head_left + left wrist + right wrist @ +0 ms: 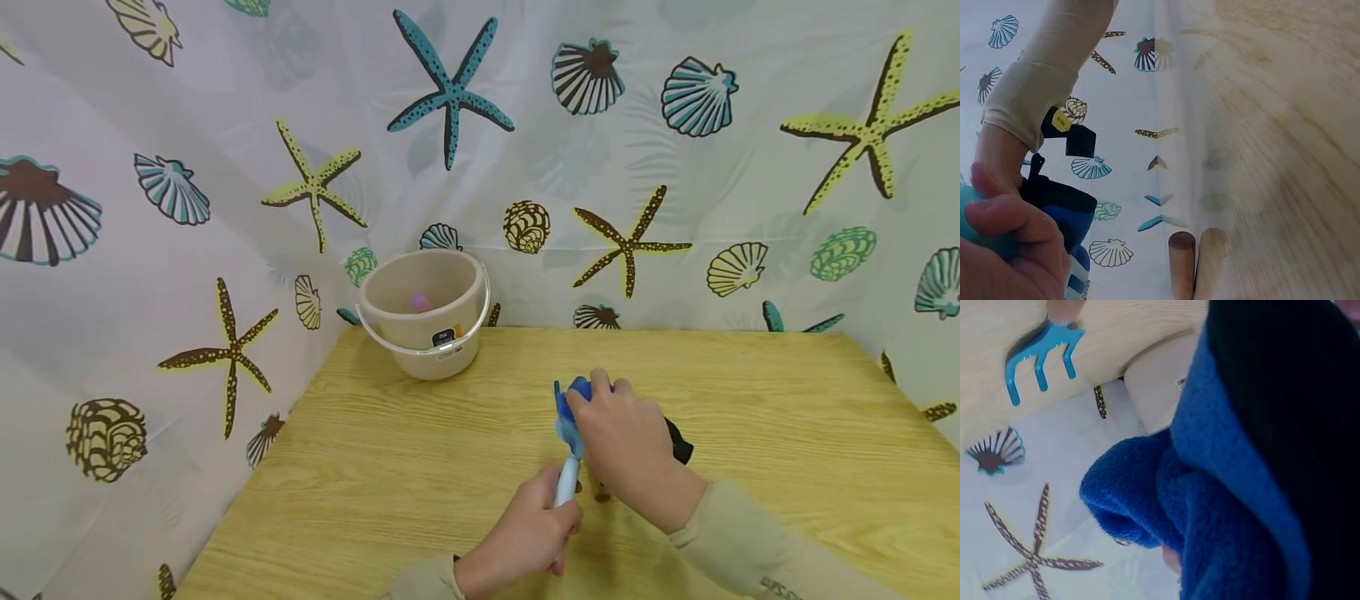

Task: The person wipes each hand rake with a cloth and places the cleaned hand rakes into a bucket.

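The left hand (525, 525) curls round the pale-blue handle (567, 481) of a small blue three-pronged fork (1042, 353) above the wood-grain table (375, 467), beside the fluffy blue, black-backed cloth (1229, 512) the right hand (626, 437) grips, a round beige bucket (405, 331) standing beyond.

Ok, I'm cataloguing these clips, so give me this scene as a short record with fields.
left hand: grips a blue rake by its handle
right hand: holds a fuzzy blue cloth
bucket: back left of the table, something pink inside
also on table: brown cylinder
backdrop: white, printed with shells and starfish
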`<state>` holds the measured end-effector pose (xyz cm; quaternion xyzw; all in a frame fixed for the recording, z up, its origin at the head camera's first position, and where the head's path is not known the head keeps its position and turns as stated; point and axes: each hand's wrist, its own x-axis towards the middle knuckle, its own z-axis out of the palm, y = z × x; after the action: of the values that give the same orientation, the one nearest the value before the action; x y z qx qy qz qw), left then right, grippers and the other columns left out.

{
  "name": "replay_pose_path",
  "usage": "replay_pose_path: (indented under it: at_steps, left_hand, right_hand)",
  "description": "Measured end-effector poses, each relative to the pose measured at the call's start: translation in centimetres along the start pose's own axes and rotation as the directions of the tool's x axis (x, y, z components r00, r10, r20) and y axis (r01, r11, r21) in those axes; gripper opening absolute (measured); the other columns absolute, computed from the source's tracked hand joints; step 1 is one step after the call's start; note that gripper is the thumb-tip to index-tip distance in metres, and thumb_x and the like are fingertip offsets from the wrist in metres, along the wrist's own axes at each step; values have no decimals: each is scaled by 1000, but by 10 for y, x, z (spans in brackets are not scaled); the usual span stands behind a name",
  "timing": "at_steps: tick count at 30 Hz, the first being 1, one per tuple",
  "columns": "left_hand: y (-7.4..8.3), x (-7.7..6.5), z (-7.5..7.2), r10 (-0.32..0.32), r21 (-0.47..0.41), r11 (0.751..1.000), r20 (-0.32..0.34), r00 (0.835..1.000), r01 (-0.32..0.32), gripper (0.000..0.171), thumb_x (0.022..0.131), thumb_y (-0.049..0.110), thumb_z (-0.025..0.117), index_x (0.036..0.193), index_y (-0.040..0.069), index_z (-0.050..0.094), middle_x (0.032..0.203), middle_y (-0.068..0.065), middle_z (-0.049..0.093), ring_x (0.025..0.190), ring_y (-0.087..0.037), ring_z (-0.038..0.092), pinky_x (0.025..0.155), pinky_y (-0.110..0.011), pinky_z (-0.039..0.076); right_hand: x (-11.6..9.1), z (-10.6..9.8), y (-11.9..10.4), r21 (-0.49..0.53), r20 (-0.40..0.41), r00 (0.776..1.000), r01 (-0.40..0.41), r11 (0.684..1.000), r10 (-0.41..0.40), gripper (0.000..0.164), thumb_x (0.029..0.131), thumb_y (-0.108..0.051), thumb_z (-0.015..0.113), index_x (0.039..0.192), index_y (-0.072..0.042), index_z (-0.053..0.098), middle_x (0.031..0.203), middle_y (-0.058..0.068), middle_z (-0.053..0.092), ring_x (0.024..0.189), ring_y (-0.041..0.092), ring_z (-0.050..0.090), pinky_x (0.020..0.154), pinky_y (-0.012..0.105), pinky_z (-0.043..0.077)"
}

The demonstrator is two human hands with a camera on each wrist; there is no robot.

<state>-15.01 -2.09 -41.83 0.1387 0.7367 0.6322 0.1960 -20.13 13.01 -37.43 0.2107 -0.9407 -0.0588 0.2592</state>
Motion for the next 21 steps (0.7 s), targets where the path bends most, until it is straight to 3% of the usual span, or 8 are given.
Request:
replay_pose_path:
  at_steps: [4, 9, 14, 17, 21]
  left_hand:
    - [-3, 0, 2, -3, -15, 1000, -20, 1000, 3, 16, 85, 4, 48, 101, 7, 49, 58, -1, 47, 31, -13, 43, 31, -21, 38]
    - [-6, 2, 2, -68, -70, 995, -36, 997, 65, 17, 84, 6, 50, 101, 7, 50, 60, 0, 49, 31, -13, 42, 27, -20, 35]
    - [-7, 6, -4, -72, -68, 995, -27, 997, 70, 16, 88, 7, 48, 103, 3, 50, 59, -1, 49, 32, -13, 42, 26, -19, 32]
    - [-5, 6, -6, -70, -71, 995, -20, 997, 68, 14, 89, 7, 47, 103, 4, 50, 58, -1, 49, 32, -12, 41, 26, -19, 31]
    - [-3, 5, -6, -82, -93, 992, -9, 997, 81, 15, 88, 7, 48, 102, 5, 50, 56, -1, 49, 31, -12, 41, 25, -19, 29]
  right_hand:
    - [0, 1, -2, 30, 16, 1000, 20, 999, -21, 25, 74, -11, 71, 98, -9, 69, 90, 19, 54, 59, 29, 51, 30, 34, 46]
    - [-3, -6, 1, 132, 118, 988, 82, 988, -98, 41, 68, -10, 73, 108, -20, 73, 103, 21, 60, 64, 29, 58, 33, 33, 47]
    - [-13, -14, 2, 189, 128, 979, 133, 973, -159, 41, 70, -10, 70, 108, -24, 74, 100, 18, 61, 54, 18, 52, 29, 24, 36]
    - [-17, -17, 3, 206, 147, 976, 129, 970, -161, 38, 73, -12, 70, 109, -25, 73, 97, 14, 60, 49, 14, 45, 29, 21, 31]
    - [-19, -13, 5, 169, 155, 980, 100, 980, -127, 38, 74, -14, 73, 110, -26, 73, 103, 15, 61, 60, 20, 55, 30, 23, 37]
